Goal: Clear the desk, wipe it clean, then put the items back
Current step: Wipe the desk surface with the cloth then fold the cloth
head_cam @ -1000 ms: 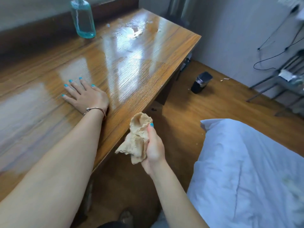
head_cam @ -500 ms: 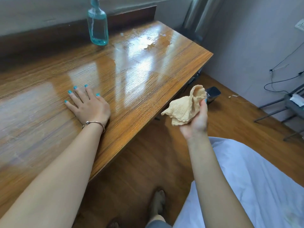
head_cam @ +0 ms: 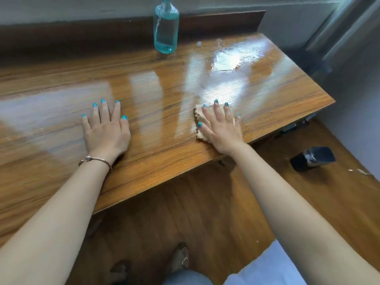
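Cloth (head_cam: 198, 118) lies flat on the table (head_cam: 164, 161) near the front edge, toward the right end, and my right hand (head_cam: 221, 128) presses it down with fingers (head_cam: 217, 112) straight and spread wide, nothing curled round it. Most of the cloth is hidden under my palm; only a wavy left edge shows. My left hand (head_cam: 107, 130) rests flat on bare wood well to the left, fingers straight and close together, holding nothing, just bracing me.

Beyond the cloth there is a wet shine (head_cam: 232, 60) toward the far right corner, which I judge is the patch to wipe next. A blue-green bottle (head_cam: 166, 31) stands upright at the back against the wall, apart from both hands.

I'd say the wiping step is in hand and the putting back is not begun. The risks as I see them: a broad sweep back and left could knock the bottle over; pushing the wet toward the right end could send drips to the floor, where a dark bin (head_cam: 312, 158) sits; and with only a flat palm on it, the cloth could bunch up or slide off the near edge
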The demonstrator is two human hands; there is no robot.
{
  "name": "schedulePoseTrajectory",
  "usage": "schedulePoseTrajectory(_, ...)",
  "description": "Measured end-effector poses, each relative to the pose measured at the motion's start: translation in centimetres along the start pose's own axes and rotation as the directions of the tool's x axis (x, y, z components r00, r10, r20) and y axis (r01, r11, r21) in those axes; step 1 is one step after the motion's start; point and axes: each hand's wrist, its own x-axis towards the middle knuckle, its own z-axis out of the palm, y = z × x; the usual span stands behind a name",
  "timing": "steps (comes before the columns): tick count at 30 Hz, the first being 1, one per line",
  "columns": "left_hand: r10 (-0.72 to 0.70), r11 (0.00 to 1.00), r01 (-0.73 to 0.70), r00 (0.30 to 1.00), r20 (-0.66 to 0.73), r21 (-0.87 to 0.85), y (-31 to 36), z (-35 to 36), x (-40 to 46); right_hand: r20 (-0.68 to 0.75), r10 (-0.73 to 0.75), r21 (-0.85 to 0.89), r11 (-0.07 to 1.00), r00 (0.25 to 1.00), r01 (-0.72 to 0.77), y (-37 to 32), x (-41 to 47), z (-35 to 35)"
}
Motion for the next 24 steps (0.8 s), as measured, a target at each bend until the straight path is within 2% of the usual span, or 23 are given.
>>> schedulePoseTrajectory(3,-0.012,1.000,0.011,0.999,0.031,0.026,0.0,0.0,0.1,0.065,-0.021,-0.115,0.993,0.998,0.028,-0.4,5.6,-3.4)
schedulePoseTrajectory(5,-0.023,0.999,0.021,0.998,0.060,0.033,-0.1,-0.4,0.2,0.104,-0.078,-0.102,0.991,0.991,0.089,-0.5,7.6,-4.8)
schedulePoseTrajectory(9,-0.019,0.998,0.019,1.000,0.006,0.061,1.1,-1.6,1.7,0.027,-0.114,-0.066,0.991,0.993,0.116,0.5,5.9,-2.2)
schedulePoseTrajectory(13,0.016,1.000,-0.016,1.000,0.016,-0.002,4.1,-0.7,6.2,0.030,-0.296,-0.040,0.954,0.955,0.297,-1.4,3.2,-0.5)
schedulePoseTrajectory(15,-0.018,0.999,0.019,1.000,0.018,-0.042,5.1,0.0,8.5,0.020,-0.339,-0.049,0.939,0.941,0.339,-2.8,4.4,-0.5)
schedulePoseTrajectory(18,-0.111,0.992,0.112,0.994,0.014,-0.055,5.8,0.5,9.7,-0.022,-0.290,-0.030,0.957,0.957,0.289,-5.1,11.6,-1.0)
schedulePoseTrajectory(21,-0.109,0.993,0.109,0.994,0.007,-0.042,5.8,0.4,9.9,-0.008,-0.183,0.015,0.983,0.983,0.183,-7.9,18.0,-2.3)
schedulePoseTrajectory(23,-0.120,0.992,0.120,0.993,0.023,-0.040,5.7,0.4,9.7,-0.007,-0.206,0.008,0.979,0.979,0.206,-8.0,16.5,-1.8)
schedulePoseTrajectory(24,-0.122,0.992,0.122,0.992,0.021,-0.044,5.8,0.4,9.7,-0.007,-0.278,-0.025,0.960,0.961,0.278,-7.5,14.2,-1.2)
